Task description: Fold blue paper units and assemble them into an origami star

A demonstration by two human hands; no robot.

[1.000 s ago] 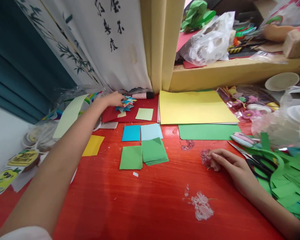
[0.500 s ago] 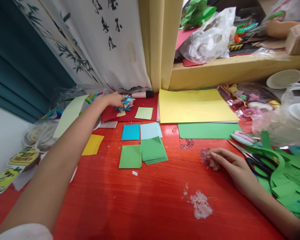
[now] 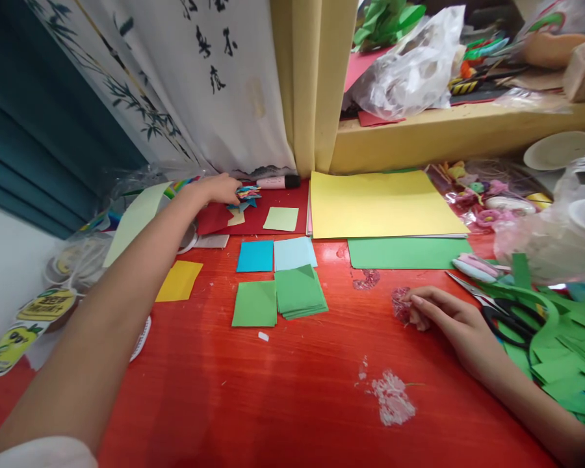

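Note:
At the back left, my left hand (image 3: 223, 188) reaches over the red card (image 3: 287, 195), its fingers closed on the edge of a spiky folded-paper piece (image 3: 248, 195) in blue, pink and cream. The hand itself hides part of that piece. My right hand (image 3: 443, 316) rests on the red table at the right, thumb and fingers pressed together beside a glittery patch (image 3: 400, 304); whether something small is between them I cannot make out. Between the hands lie green squares (image 3: 299, 290), a lighter green square (image 3: 254, 304), a blue square (image 3: 255, 256) and a pale blue square (image 3: 295, 253).
Black-handled scissors (image 3: 511, 322) and a heap of green paper strips (image 3: 572, 354) lie by my right forearm. Yellow sheets (image 3: 380, 205) overlap a green sheet (image 3: 409, 253) at the back. A marker (image 3: 275, 182) lies by the curtain. A whitish dried patch (image 3: 394, 398) marks the table.
The folded-paper piece has tilted slightly under my left fingers and shows more of its side. My right hand has kept its place; the view has shifted a little.

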